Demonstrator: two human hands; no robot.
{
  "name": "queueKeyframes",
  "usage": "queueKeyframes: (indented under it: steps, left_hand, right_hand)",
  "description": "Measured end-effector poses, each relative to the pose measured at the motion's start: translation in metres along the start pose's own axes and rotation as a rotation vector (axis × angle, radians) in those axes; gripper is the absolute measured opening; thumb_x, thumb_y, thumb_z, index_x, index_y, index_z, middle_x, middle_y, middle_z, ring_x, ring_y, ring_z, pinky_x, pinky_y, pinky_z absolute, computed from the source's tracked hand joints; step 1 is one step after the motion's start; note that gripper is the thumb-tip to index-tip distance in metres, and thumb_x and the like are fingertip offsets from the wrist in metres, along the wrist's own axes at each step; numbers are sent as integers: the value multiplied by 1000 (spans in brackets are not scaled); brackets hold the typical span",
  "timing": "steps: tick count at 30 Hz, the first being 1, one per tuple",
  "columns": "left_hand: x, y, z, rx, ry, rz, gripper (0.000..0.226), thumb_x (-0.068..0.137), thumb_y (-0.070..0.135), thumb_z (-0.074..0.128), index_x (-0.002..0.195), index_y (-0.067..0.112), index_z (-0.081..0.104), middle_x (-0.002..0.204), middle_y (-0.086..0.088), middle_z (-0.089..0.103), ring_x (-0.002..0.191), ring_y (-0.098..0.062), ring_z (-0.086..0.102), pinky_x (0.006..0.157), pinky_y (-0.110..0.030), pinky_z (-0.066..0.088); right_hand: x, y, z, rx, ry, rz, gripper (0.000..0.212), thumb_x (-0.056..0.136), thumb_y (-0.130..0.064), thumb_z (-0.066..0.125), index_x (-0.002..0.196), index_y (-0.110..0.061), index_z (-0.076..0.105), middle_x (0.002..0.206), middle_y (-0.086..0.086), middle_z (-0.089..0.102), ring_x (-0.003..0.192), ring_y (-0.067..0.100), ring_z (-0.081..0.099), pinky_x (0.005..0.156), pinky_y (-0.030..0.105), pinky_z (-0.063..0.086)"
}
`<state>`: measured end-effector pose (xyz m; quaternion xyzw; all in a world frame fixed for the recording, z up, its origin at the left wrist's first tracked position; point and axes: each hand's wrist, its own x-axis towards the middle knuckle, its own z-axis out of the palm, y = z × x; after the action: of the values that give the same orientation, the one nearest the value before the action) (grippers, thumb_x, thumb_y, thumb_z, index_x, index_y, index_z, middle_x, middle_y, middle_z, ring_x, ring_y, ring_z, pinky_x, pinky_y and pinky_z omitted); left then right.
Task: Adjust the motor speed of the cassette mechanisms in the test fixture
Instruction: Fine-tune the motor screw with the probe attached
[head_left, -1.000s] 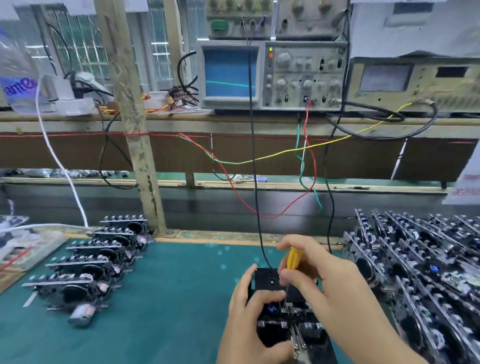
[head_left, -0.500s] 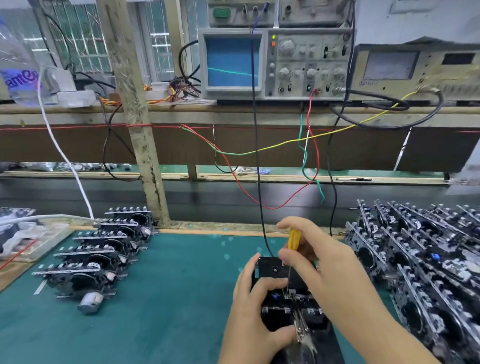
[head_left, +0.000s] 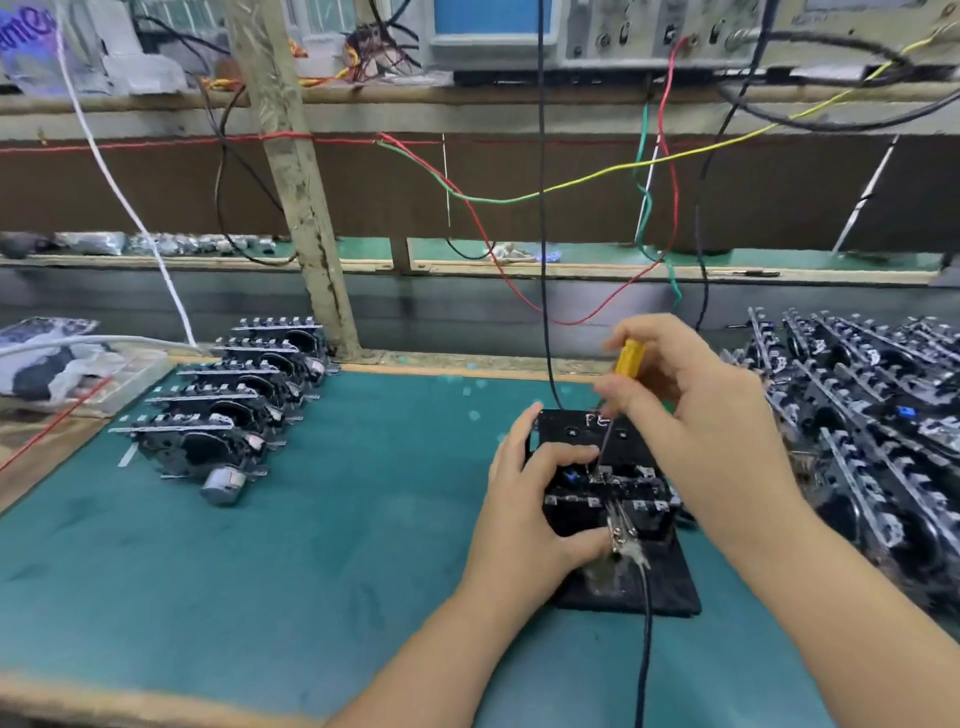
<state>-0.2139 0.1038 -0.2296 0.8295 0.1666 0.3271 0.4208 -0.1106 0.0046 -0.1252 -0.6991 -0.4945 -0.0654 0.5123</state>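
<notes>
Head view: fixture (head_left: 618, 525) lies on the counter (head_left: 311, 545), a mechanism (head_left: 613, 491) seated in it.
Left hand (head_left: 530, 514): fingers curled round the fixture's left side, probably to steady it.
Right hand (head_left: 696, 421): fingers pinch a screwdriver (head_left: 626, 364), tip down on the mechanism, likely at the speed trimmer.
Room: bare mat left of the fixture; row (head_left: 234, 405) far left.
Edges: pile (head_left: 872, 415) close on the fixture's right; cable (head_left: 644, 639) runs toward the near edge.
</notes>
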Motion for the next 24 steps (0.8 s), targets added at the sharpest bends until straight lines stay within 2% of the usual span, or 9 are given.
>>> queueKeyframes:
  steps: [4,6,8,11,15,19,22,24]
  left_hand:
    - [0,-4,0,1,-25,4,64,57,41,75,107,70,48,158,35,8,148,3,20,108,-12,27]
    - [0,-6,0,-1,-30,2,66,58,37,79,108,69,49,158,34,9,147,3,22,104,-5,26]
    - [0,-7,0,-6,-27,1,65,57,39,79,110,65,51,158,34,10,146,4,22,102,-1,24]
    - [0,-7,1,-11,-13,2,62,55,48,74,111,61,53,157,35,12,146,5,22,103,-3,25]
    - [0,-4,1,-17,-11,-11,60,53,50,69,108,67,51,157,35,11,145,6,22,103,-1,24]
    - [0,-7,1,-5,-13,0,67,57,36,81,108,67,51,158,34,12,146,4,23,100,3,22]
    - [1,-10,2,18,1,26,76,59,24,89,109,67,50,158,35,9,147,5,21,104,-2,24]
    - [1,-13,2,40,21,58,79,58,26,92,109,68,49,157,38,7,147,6,20,107,-8,26]
  right_hand:
    - [1,0,0,-38,-23,1,30,94,-16,68,119,-31,62,78,-2,65,77,19,67,78,32,50]
    - [5,2,-4,-39,-61,60,26,98,-17,63,120,-30,62,87,-5,69,83,11,68,81,23,49]
    - [8,3,-9,52,-105,133,28,101,-9,55,119,-29,61,100,-8,72,92,2,69,85,17,50]
    - [9,2,-16,257,-108,189,27,98,3,57,107,-21,65,90,2,73,85,15,75,82,27,60]
    - [6,1,-12,171,-55,111,16,90,-9,73,94,-22,64,77,-1,68,75,18,73,81,45,59]
    - [2,0,-5,95,64,94,22,85,-21,80,93,-26,61,74,-4,64,70,17,66,73,37,54]
    - [3,-1,-5,-4,14,58,27,89,-23,75,110,-32,61,75,-4,61,73,18,64,73,30,51]
    - [4,-1,-6,-73,-58,50,29,95,-26,66,122,-33,61,84,-9,62,80,9,61,76,21,47]
